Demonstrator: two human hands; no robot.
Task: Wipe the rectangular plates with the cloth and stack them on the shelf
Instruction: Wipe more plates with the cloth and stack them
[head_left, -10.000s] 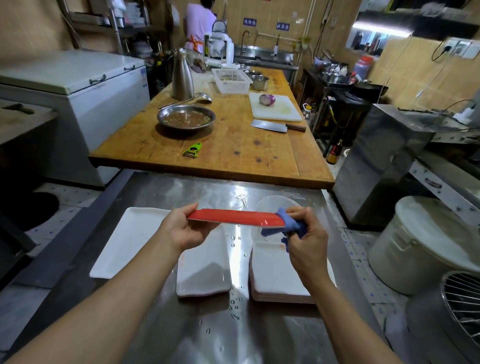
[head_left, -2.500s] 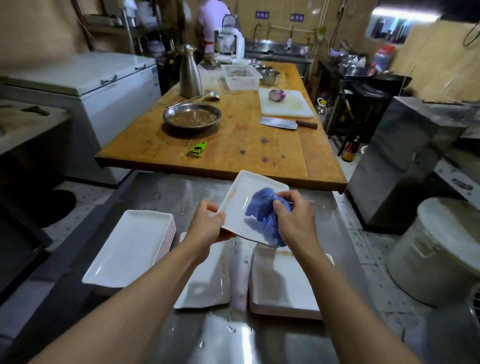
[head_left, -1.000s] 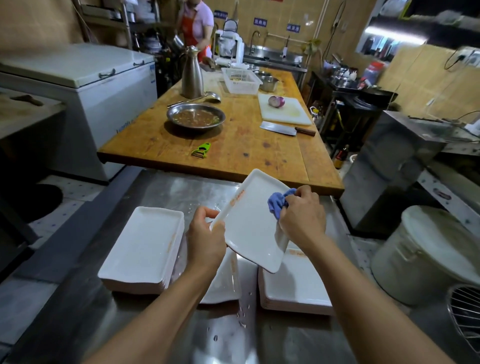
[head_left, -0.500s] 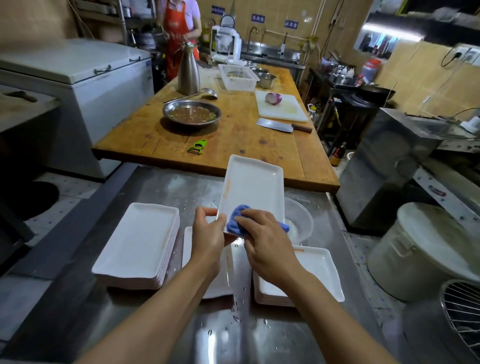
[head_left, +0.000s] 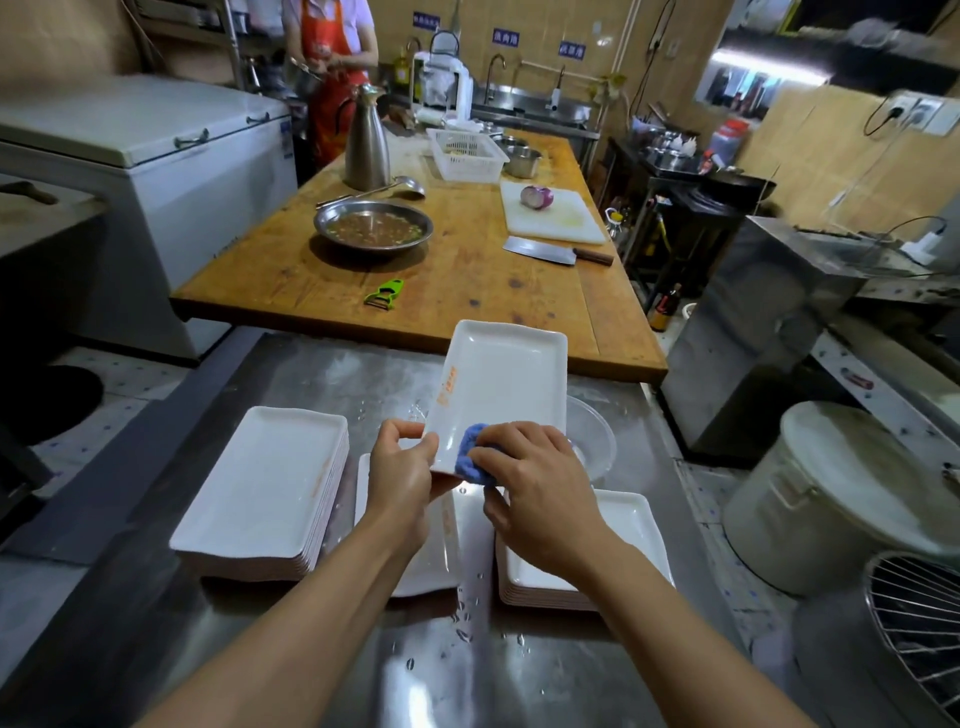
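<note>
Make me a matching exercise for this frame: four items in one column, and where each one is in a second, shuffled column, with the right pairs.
Items:
1. blue cloth
2. held plate
3. green peeler
4. red onion

Places:
A. on the white cutting board
B. near the front edge of the wooden table
C. under the right hand, pressed on the plate's near end
D. in the grip of the left hand, raised above the steel counter

Pairs: 1-C, 2-D, 3-B, 4-A
</note>
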